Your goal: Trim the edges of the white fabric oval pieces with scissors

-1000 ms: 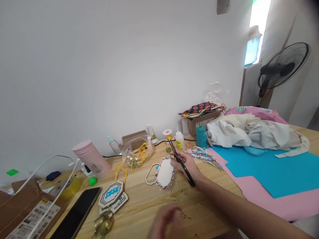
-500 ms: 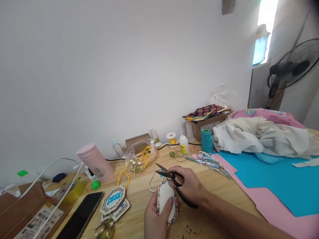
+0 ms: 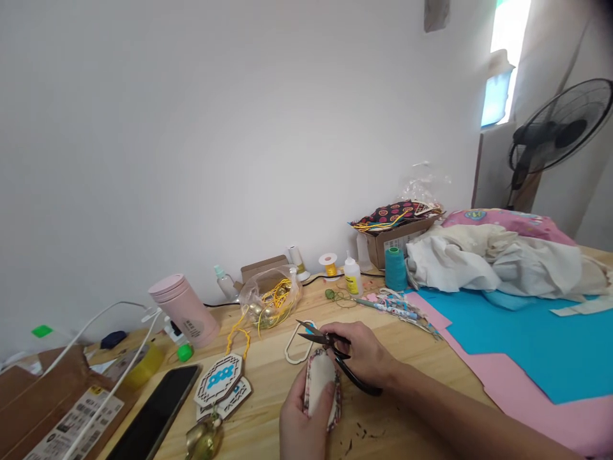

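My left hand (image 3: 305,415) grips an oval white piece (image 3: 320,377) with a patterned fabric edge, thumb across its pale face. Black-handled scissors (image 3: 357,377) are in my right hand (image 3: 361,351), their blades parted and pointing left, just above the top end of the oval piece. Right behind the blades lies a flat white oval frame (image 3: 290,351) with a bit of blue at its top. Small dark scraps (image 3: 361,434) are scattered on the wood to the right of the oval piece.
Octagonal ornaments (image 3: 219,380), a phone (image 3: 156,412) and a pink tumbler (image 3: 184,310) stand or lie to the left. Behind are a bag of bells and yellow cord (image 3: 271,300), a glue bottle (image 3: 352,276) and teal thread (image 3: 395,268). Blue sheets (image 3: 517,345) cover the right side.
The scissors' blades stand a little closer together than before. The oval piece has tilted slightly in my left hand, and the view has shifted a little.
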Motion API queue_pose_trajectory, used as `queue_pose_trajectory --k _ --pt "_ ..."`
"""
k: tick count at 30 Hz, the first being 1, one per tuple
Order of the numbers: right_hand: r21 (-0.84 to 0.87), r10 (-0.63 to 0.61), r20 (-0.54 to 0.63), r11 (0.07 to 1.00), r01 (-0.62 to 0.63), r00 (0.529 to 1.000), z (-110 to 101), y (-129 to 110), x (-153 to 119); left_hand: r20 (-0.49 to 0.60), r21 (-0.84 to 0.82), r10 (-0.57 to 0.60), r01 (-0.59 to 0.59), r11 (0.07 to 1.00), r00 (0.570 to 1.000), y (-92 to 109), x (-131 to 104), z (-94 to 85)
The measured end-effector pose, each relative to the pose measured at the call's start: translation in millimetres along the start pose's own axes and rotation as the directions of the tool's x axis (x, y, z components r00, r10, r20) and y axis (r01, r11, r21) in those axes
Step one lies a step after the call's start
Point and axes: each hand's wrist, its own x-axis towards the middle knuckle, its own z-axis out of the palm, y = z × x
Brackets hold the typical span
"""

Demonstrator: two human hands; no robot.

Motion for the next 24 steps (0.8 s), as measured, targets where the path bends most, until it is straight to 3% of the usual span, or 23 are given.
queue_pose_trajectory --k 7,13,18,24 --pt "0.001 0.071 -0.052 0.997 -0.071 0.996 3 3 2 0.1 0.073 -0.106 0.099 0.992 0.989 -7 7 -9.5" --pt "0.144 0.08 -0.055 0.987 -0.071 0.995 2 0 2 0.025 0.133 0.036 -0.039 0.99 0.999 -3 -2 1.0" --pt "0.052 -0.051 -0.041 0.997 0.053 0.998 0 0 1 0.057 0.132 0.023 -0.031 0.991 0.998 0 -2 1.0" --pt "-0.126 -0.252 -0.083 0.962 0.24 0.964 0 2 -1 0.106 0.122 -0.022 0.009 0.993 0.994 3 1 -3.5"
